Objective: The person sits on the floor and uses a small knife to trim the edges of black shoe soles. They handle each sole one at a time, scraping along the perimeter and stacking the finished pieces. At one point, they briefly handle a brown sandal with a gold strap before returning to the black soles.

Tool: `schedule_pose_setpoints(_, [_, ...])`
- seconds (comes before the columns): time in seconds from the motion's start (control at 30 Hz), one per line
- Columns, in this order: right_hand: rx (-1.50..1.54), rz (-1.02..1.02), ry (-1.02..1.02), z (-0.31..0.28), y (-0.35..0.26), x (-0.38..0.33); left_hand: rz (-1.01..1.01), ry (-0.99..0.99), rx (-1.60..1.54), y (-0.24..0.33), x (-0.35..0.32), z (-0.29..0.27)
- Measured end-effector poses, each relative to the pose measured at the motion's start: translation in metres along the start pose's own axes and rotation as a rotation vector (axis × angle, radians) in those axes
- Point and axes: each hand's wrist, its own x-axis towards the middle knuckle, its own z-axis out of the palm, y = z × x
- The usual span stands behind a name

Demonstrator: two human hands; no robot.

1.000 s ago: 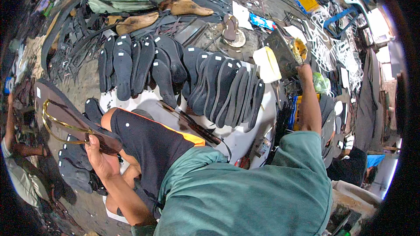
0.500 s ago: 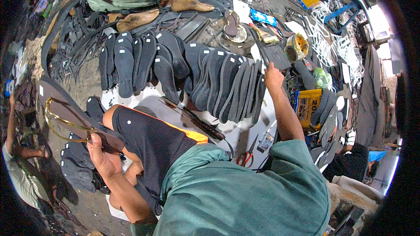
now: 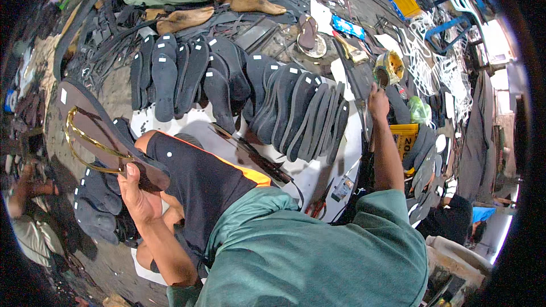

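My left hand (image 3: 141, 196) grips a brown sandal (image 3: 94, 116) by its heel end, thumb on top. The sandal has shiny gold straps and a small white label near its toe, and it is tilted up at the left. Out to the right, my right hand (image 3: 378, 104) is curled beside a yellowish, glue-smeared tin (image 3: 391, 68). What its fingers hold, if anything, I cannot make out. Rows of black soles (image 3: 273, 102) with small white labels lie in front of me, between my hands.
A white sheet (image 3: 335, 176) under the soles carries scissors (image 3: 318, 203). More black soles (image 3: 96, 210) are piled at the left. Wooden shoe lasts (image 3: 247, 1) lie at the back. White straps (image 3: 449, 74) tangle at the right. Another person's arm (image 3: 25, 190) shows at the far left.
My right hand has moved right, away from the soles and up to the tin. The left hand still holds the sandal, which has shifted slightly to the right and down.
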Motion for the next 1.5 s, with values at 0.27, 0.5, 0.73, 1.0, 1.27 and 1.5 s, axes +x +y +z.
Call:
schedule_pose_setpoints(0.27, [-0.057, -0.049, -0.090, -0.001, -0.002, 0.144, 0.025, 0.061, 0.035, 0.000, -0.009, 0.000])
schedule_pose_setpoints(0.5, [0.107, 0.442, -0.210, 0.095, 0.020, 0.128, 0.017, 0.092, -0.020, -0.003, -0.017, -0.001])
schedule_pose_setpoints(0.73, [0.470, 0.348, 0.219, 0.021, -0.070, 0.059, -0.053, 0.257, 0.119, -0.015, -0.002, 0.043])
schedule_pose_setpoints(1.0, [1.336, -0.315, -1.226, -0.144, -0.334, -0.210, -0.197, -0.227, 0.137, -0.070, 0.065, 0.146])
schedule_pose_setpoints(1.27, [1.564, 0.163, -0.745, -0.034, -0.344, -0.032, -0.127, -0.204, 0.301, -0.061, 0.056, 0.067])
schedule_pose_setpoints(1.5, [1.348, 0.486, -0.716, 0.076, -0.289, 0.113, -0.073, 0.389, 0.468, -0.051, -0.058, -0.105])
